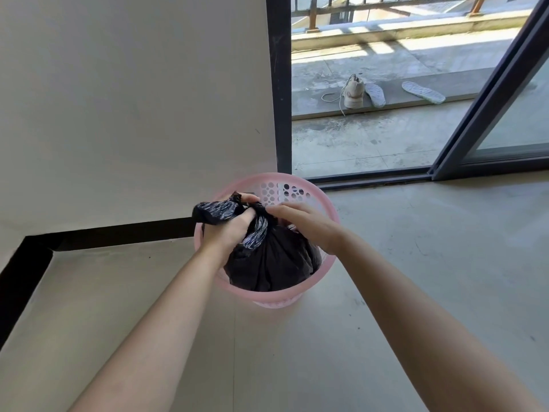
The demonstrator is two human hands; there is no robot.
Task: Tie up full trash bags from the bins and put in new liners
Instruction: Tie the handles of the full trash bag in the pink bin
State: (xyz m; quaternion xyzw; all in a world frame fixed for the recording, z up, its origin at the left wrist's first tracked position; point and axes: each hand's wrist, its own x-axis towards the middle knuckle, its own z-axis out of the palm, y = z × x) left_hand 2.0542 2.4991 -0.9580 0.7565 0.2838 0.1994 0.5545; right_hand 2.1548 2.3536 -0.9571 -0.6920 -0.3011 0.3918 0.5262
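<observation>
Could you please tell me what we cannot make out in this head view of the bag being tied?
- Contents of the black trash bag: hidden by opaque plastic.
- Whether a knot exists: covered by the left hand and right hand.
- Base of the pink bin: hidden behind its own rim.
- Any new liner: none in frame.

Glossy, crinkled black plastic bag (267, 263) in a smooth pink plastic bin (300, 181) (perforated wall), matt concrete floor (430, 248)
</observation>
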